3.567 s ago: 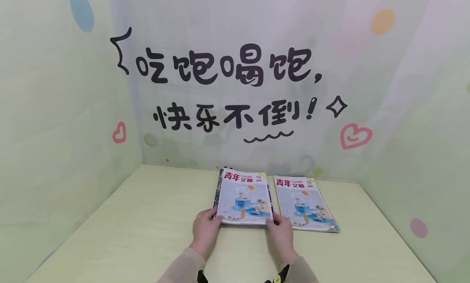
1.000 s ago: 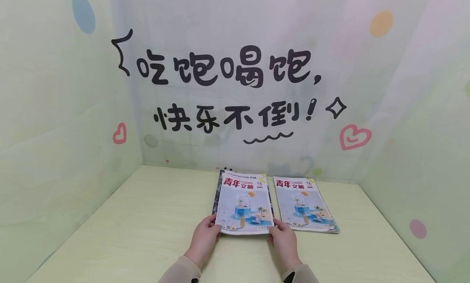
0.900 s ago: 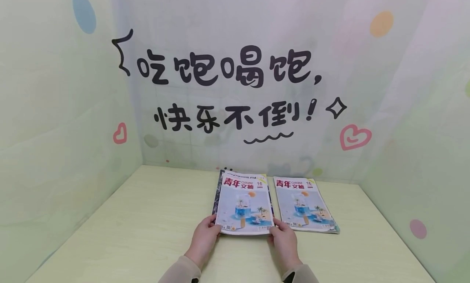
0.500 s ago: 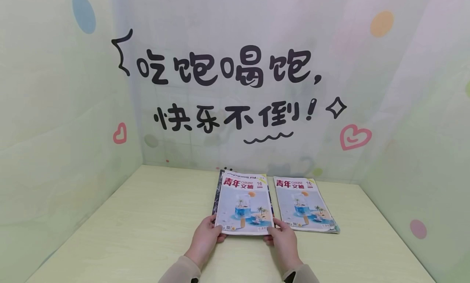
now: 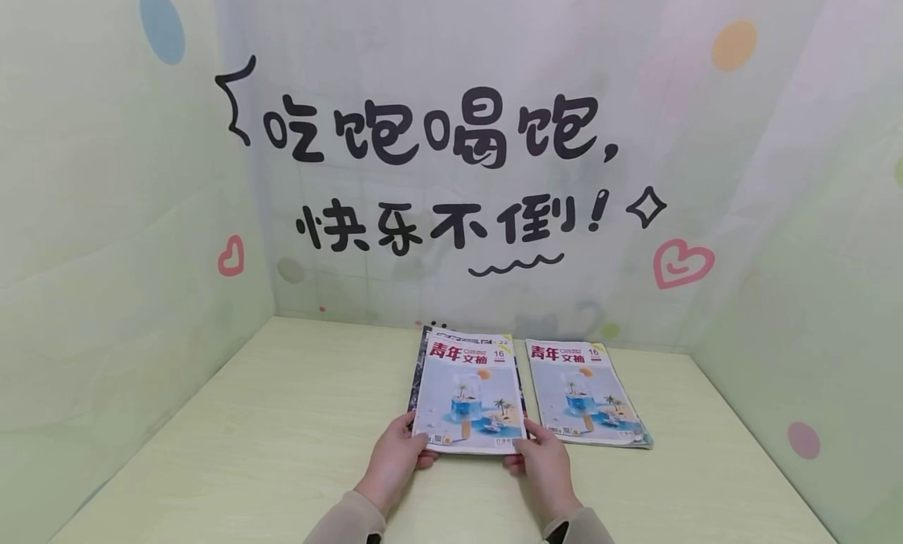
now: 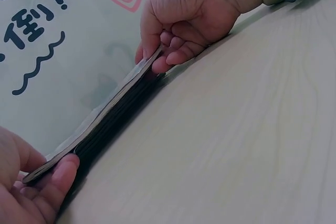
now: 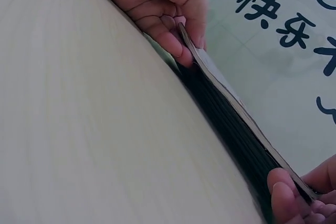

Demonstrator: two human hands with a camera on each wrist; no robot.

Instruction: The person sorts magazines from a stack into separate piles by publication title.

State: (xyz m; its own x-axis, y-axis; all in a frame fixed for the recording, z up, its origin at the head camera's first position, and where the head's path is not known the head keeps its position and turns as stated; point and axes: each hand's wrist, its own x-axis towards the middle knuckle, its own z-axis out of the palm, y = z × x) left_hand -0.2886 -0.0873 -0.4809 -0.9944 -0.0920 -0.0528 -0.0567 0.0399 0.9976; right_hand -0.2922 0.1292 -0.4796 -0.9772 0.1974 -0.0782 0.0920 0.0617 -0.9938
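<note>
In the head view, a magazine (image 5: 469,391) with an ice-pop beach cover lies over a dark-edged pile of magazines (image 5: 416,379). My left hand (image 5: 393,459) pinches its near left corner, thumb on top and fingers beneath. At the near right corner my right hand (image 5: 547,459) grips it the same way. Both wrist views show the magazine's near edge (image 6: 113,100) raised slightly off the dark pile (image 7: 226,124), with a narrow gap between. Another magazine with the same cover (image 5: 585,395) lies just to the right, apart from the pile.
A pale wood-grain table (image 5: 282,418) spreads out on both sides and in front. Close behind the magazines stands a printed back wall (image 5: 451,293) with black lettering. Side walls (image 5: 811,309) close in the left and right.
Since the earliest frame, the top magazine has slid toward me, baring a strip of the cover beneath. In the last second, my fingers have curled under its near corners.
</note>
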